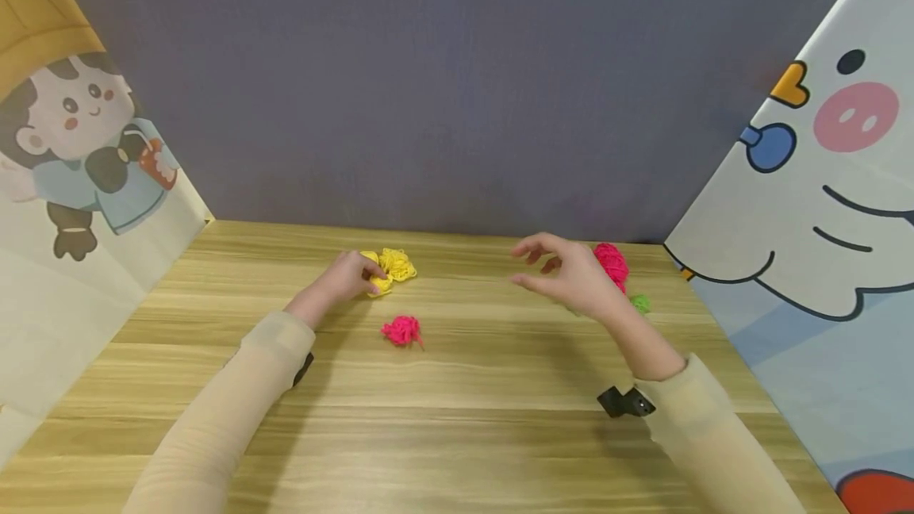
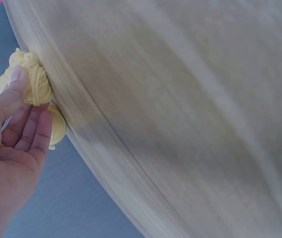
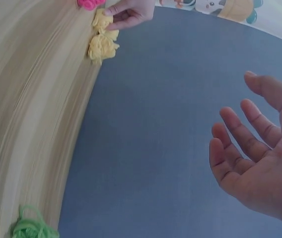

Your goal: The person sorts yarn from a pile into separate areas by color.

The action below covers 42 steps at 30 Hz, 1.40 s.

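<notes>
My left hand [image 1: 344,276] pinches a ball of yellow yarn [image 1: 381,287] at the back left of the table. In the left wrist view the thumb lies on the front of a yellow yarn ball [image 2: 37,87], with the other fingers behind. More yellow yarn [image 1: 397,264] sits right beside it. My right hand [image 1: 567,272] is held over the right side of the table, fingers loosely bent and apart, holding nothing. Behind that hand and partly hidden is a large pink yarn ball [image 1: 612,263], with green yarn [image 1: 640,304] near it.
A small tangle of pink yarn [image 1: 403,331] lies in front of the yellow yarn on the wood-grain table [image 1: 443,435]. A dark grey panel [image 1: 443,86] stands along the back edge. Printed panels with cartoon figures flank the table, left [image 1: 107,260] and right [image 1: 807,387].
</notes>
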Motion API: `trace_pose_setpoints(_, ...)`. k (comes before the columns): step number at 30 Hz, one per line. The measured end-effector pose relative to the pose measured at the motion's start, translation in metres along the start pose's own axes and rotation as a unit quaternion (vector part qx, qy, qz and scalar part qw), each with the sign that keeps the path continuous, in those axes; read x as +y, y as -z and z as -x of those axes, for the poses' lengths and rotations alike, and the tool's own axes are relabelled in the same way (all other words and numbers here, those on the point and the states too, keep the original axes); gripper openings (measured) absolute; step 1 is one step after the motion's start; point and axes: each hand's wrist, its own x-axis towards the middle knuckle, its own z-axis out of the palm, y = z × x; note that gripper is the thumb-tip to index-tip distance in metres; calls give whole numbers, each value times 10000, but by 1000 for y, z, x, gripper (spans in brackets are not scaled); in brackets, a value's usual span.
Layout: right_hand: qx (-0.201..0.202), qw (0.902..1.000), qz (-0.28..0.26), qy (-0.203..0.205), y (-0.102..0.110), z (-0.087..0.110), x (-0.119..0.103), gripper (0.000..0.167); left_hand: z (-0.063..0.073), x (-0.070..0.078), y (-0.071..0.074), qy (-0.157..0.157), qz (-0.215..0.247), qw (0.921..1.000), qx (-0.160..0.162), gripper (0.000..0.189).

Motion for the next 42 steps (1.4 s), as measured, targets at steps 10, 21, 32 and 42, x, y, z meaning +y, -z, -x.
trace_pose_setpoints(10,523,9985,130,-60,16,16,16,32,1,2,1,7,1,10000,-1,23)
trace_pose_setpoints(21,981,9948,105,-235,36,29,38,32,1,0,0,40,139,9999,11,23)
trace_pose_setpoints(32,1534,9869,-82,-500,44,41,49,30,0,0,-1,33,94,9999,15,23)
trace_pose_setpoints(42,2023,9757,-144,-825,44,45,104,33,0,-2,-1,-57,74,9999,46,22)
